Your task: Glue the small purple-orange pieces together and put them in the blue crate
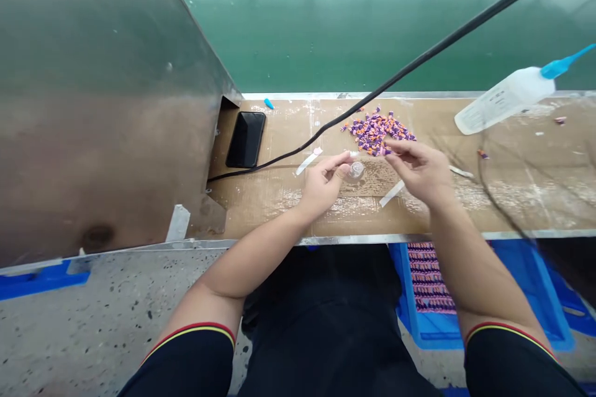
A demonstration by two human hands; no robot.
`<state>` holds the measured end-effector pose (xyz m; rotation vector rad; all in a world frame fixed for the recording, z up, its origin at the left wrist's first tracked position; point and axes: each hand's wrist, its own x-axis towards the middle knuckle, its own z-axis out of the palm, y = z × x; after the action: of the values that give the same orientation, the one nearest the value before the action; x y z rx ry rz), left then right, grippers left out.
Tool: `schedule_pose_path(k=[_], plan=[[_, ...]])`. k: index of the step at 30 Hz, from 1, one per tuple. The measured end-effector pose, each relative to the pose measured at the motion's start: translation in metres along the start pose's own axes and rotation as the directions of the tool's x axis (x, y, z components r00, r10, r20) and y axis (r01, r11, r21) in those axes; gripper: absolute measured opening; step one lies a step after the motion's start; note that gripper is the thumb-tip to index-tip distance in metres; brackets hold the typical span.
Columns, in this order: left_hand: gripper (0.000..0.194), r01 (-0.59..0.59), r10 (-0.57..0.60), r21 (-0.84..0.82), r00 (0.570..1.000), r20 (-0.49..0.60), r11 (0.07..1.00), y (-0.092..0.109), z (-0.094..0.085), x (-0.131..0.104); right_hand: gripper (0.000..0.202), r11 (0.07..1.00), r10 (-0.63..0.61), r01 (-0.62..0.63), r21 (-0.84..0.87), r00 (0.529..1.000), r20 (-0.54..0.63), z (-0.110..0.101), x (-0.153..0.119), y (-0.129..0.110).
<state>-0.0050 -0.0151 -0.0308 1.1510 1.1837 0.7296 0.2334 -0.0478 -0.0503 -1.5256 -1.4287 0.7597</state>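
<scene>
We see the left hand [323, 181] pinching a small clear piece [356, 170] above the cardboard [261, 208]; the right hand [423, 172] has thumb and fingertips close together beside the pile of purple-and-orange pieces [374, 130], though we cannot tell whether it grips one

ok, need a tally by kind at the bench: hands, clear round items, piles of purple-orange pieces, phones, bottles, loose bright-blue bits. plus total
Hands: 2 (left hand, right hand)
Clear round item: 1
Pile of purple-orange pieces: 1, pieces too small and crowded to count
Phone: 1
Bottle: 1
Loose bright-blue bit: 1
Total: 7
</scene>
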Motion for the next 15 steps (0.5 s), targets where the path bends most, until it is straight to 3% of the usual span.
schedule_pose_path(k=[4, 8, 11, 13, 15], plan=[[0.043, -0.029, 0.029, 0.070, 1.000, 0.001, 0.997, 0.001, -0.004, 0.002, 0.014, 0.943, -0.105, 0.156, -0.293, 0.978, 0.181, -0.061, -0.025, 0.035], [0.042, -0.157, 0.153, 0.129, 0.987, 0.040, 0.979, 0.003, -0.001, 0.002, 0.015, 0.863, -0.124, 0.294, -0.412, 0.912, 0.390, -0.080, -0.056, 0.052], [0.041, -0.258, 0.251, 0.223, 0.966, 0.058, 0.940, 0.002, 0.000, 0.001, 0.032, 0.887, 0.057, 0.106, -0.450, 0.941, 0.334, -0.075, -0.080, 0.055], [0.039, -0.297, 0.290, 0.270, 0.955, 0.065, 0.916, 0.000, -0.002, 0.001, 0.052, 0.904, 0.193, -0.106, -0.414, 0.965, 0.176, -0.072, -0.095, 0.054], [0.036, -0.305, 0.301, 0.291, 0.952, 0.060, 0.907, -0.001, -0.003, 0.002, 0.056, 0.914, 0.271, -0.247, -0.323, 0.962, 0.033, -0.069, -0.106, 0.052]])
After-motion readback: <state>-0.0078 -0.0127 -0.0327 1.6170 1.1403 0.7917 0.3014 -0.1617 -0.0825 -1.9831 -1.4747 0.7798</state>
